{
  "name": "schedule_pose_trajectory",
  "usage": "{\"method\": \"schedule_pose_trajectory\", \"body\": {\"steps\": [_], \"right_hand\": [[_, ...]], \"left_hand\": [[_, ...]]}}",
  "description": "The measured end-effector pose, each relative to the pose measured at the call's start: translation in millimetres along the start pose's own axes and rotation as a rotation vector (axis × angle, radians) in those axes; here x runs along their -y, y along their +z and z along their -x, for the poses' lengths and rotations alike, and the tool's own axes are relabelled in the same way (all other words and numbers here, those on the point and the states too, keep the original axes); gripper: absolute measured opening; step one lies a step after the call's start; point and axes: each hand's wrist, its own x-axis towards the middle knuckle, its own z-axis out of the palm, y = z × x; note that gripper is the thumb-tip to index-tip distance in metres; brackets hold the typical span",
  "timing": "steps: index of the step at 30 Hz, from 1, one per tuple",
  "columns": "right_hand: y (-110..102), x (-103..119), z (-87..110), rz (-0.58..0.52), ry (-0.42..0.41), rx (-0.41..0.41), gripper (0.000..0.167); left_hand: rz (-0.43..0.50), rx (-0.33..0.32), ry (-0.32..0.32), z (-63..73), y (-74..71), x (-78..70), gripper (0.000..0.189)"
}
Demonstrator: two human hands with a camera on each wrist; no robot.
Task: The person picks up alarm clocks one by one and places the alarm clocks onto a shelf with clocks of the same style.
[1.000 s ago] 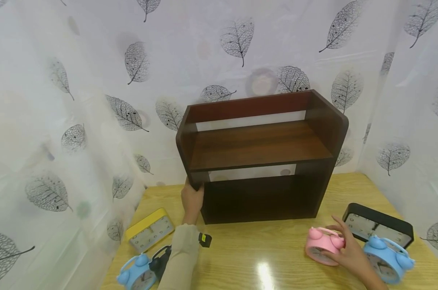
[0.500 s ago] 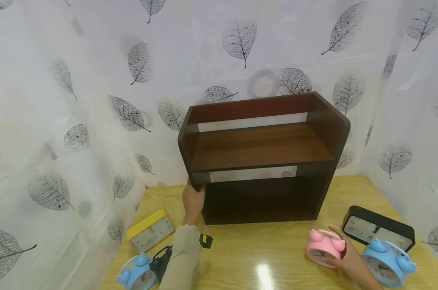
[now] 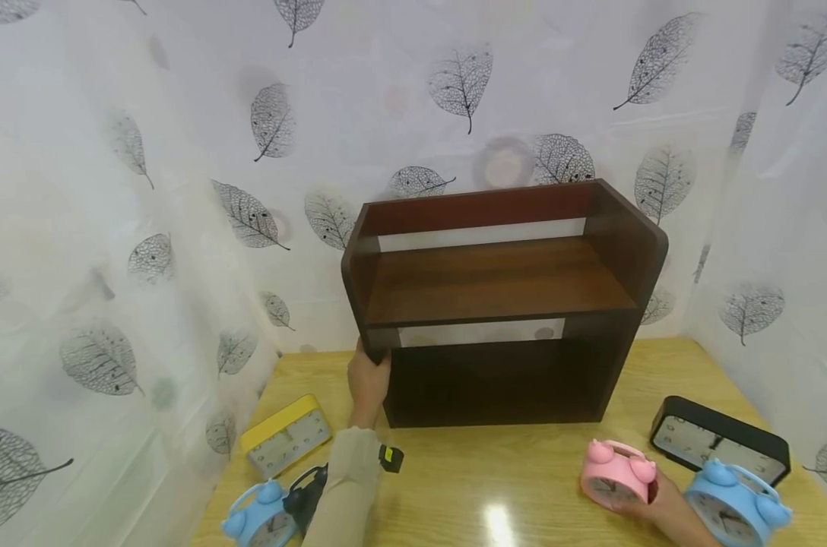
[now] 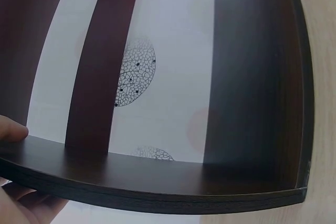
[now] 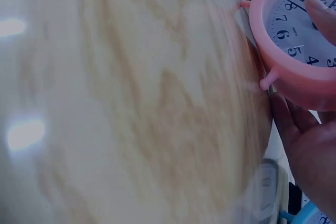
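Note:
My left hand (image 3: 369,384) grips the left side panel of a dark brown two-tier shelf (image 3: 495,281). In the left wrist view, its thumb (image 4: 11,129) lies on the panel's inner face, with the other fingers curled behind the front edge. On the right, my right hand (image 3: 670,510) holds a pink twin-bell alarm clock (image 3: 615,472) from its right side. The right wrist view shows the thumb over the clock's face and fingers behind the pink body (image 5: 294,85). A light blue alarm clock (image 3: 735,501) is just right of this hand.
Behind the blue clock lies a black rectangular clock (image 3: 717,441). At the left of the wooden table (image 3: 454,486) are a yellow rectangular clock (image 3: 286,437), another blue alarm clock (image 3: 263,516) and a black clock (image 3: 307,494) partly behind the left sleeve. A leaf-patterned curtain surrounds the table.
My right hand's fingers, spread around the pink clock earlier, have closed in on it and moved lower along its right side. The left hand keeps its grip on the shelf. The head view has shifted slightly.

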Motion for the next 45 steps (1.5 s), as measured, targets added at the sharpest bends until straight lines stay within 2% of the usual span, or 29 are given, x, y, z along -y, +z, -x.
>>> {"method": "schedule_pose_trajectory", "body": {"steps": [1, 4, 5, 7, 10, 12, 15, 18, 22, 29, 31, 36, 38, 40, 43, 45], "right_hand": [[0.0, -1.4, -1.3, -0.046, -0.029, 0.015, 0.071], [0.1, 0.1, -2.6, -0.072, -0.058, 0.039, 0.071], [0.0, 2.6, -2.1, -0.046, -0.015, 0.028, 0.071], [-0.3, 5.3, -2.2, 0.0, 0.016, 0.022, 0.072], [-0.7, 9.7, -0.3, 0.107, 0.132, 0.0, 0.071], [-1.0, 10.5, 0.4, 0.153, 0.166, -0.003, 0.068], [-1.5, 12.9, -0.8, 0.187, 0.278, 0.012, 0.073], [-0.7, 14.1, -2.1, 0.199, 0.342, 0.016, 0.075], [1.8, 13.6, -3.1, 0.194, 0.317, -0.007, 0.075], [6.0, 5.4, -4.9, 0.159, 0.153, -0.058, 0.066], [5.7, 5.0, -5.7, 0.173, 0.178, -0.051, 0.065], [0.4, 9.0, -6.4, 0.198, 0.35, -0.004, 0.067], [-1.7, 9.6, -6.1, 0.196, 0.377, 0.009, 0.062], [-2.3, 9.9, -5.5, 0.176, 0.372, -0.003, 0.054], [-1.1, 9.1, -6.1, 0.146, 0.248, -0.04, 0.055], [-1.3, 11.0, -6.5, 0.144, 0.228, -0.059, 0.059]], "left_hand": [[-0.004, -0.003, 0.002, -0.1, 0.1, 0.2, 0.037], [-0.011, -0.006, 0.005, -0.4, 0.3, 0.9, 0.037], [-0.015, -0.006, 0.005, -0.5, 0.6, 1.2, 0.037], [-0.022, -0.005, 0.002, -0.3, 1.0, 1.4, 0.037], [-0.026, -0.001, -0.001, 0.7, 0.9, 0.3, 0.036], [-0.023, 0.001, -0.002, 1.0, 0.7, -0.2, 0.036], [-0.012, 0.001, 0.005, 0.9, -0.2, -1.2, 0.035], [-0.007, -0.004, 0.014, 0.3, -0.5, -1.0, 0.035], [-0.005, -0.007, 0.015, -0.4, -0.7, -0.4, 0.035], [-0.014, 0.001, 0.005, -0.4, 0.6, 1.2, 0.037], [-0.015, -0.001, 0.008, 0.2, 0.9, 1.4, 0.036], [-0.019, 0.003, 0.009, 0.9, 1.6, 1.8, 0.033], [-0.018, 0.005, 0.007, 1.2, 1.4, 1.5, 0.033], [-0.015, 0.003, 0.005, 1.0, 1.4, 1.5, 0.033], [-0.013, -0.002, 0.005, 0.5, 1.1, 1.4, 0.033], [-0.014, -0.005, 0.004, -0.1, 1.0, 1.5, 0.034]]}}
